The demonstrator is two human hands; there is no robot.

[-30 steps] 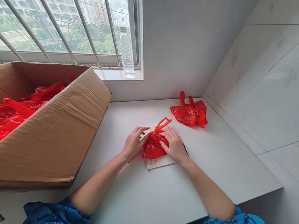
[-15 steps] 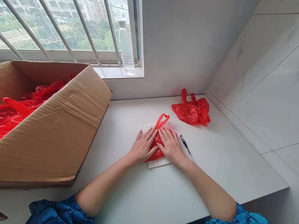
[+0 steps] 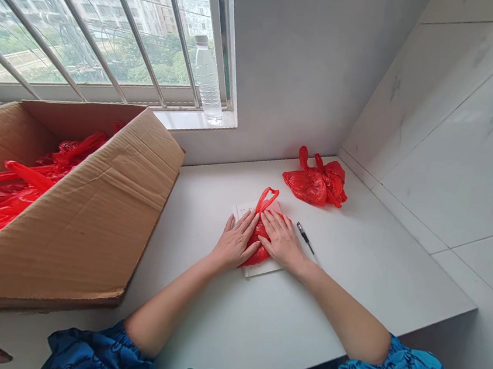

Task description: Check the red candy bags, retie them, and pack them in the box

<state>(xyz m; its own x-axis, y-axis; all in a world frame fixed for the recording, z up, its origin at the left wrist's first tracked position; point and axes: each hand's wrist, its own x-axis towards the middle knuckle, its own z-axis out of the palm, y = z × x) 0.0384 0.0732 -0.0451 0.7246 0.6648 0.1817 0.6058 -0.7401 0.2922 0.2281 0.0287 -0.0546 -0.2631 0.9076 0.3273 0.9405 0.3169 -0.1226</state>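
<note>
A small red plastic bag (image 3: 257, 255) lies on a white notebook or sheaf of paper (image 3: 259, 271) in the middle of the table. Its looped handle points away from me. My left hand (image 3: 236, 239) rests flat on the bag's left side, fingers stretched out. From the other side my right hand (image 3: 282, 239) presses flat on it, fingers also extended, the two hands nearly meeting. Both cover much of the bag, and what is inside it cannot be seen. Just right of my right hand lies a black-and-clear pen (image 3: 305, 236).
Another red plastic bag (image 3: 317, 180) sits at the back of the white table (image 3: 380, 251), near the wall. On the left stands a large open cardboard box (image 3: 80, 208) holding red bags (image 3: 20, 196). A clear bottle (image 3: 208, 81) stands on the sill by the barred window.
</note>
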